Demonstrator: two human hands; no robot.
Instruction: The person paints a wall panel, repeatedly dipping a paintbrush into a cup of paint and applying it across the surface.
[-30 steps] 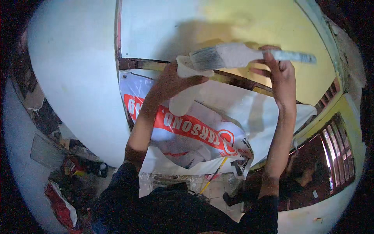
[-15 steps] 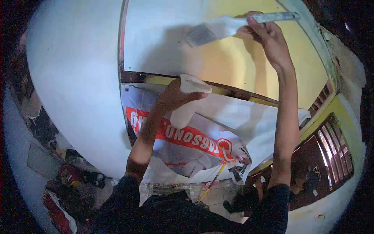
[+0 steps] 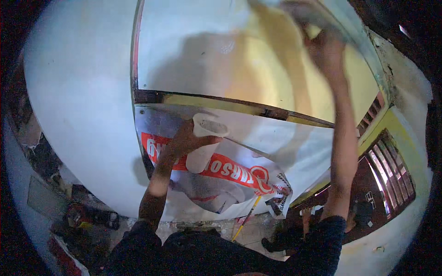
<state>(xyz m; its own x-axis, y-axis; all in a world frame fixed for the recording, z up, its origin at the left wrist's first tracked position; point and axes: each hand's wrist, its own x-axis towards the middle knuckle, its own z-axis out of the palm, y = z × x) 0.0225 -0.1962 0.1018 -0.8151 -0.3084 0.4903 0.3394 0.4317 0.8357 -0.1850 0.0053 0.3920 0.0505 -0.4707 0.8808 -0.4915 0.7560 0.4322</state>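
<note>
I see a dark shirt (image 3: 207,253), almost black. Its left sleeve (image 3: 138,241) and right sleeve (image 3: 320,239) are short and plain. Below them, the left arm (image 3: 159,181) and right arm (image 3: 344,152) are bare, and so is the left hand (image 3: 184,142). The right hand (image 3: 328,50) looks blurry.

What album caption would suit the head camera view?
Left hand around a whitish cup, right hand blurred up high, before a white-and-yellow panel.

Exposure uneven: tall white panel (image 3: 78,96) bright, lower corners dim and grainy. Broad, soft-edged shadows fall on the upper board (image 3: 170,23). Bright light shows between the window slats (image 3: 384,177) at right. Right hand (image 3: 326,51) smeared by motion blur; left hand (image 3: 183,141) sharper. Fisheye bowing of straight edges; frame darkens to black at the corners.
</note>
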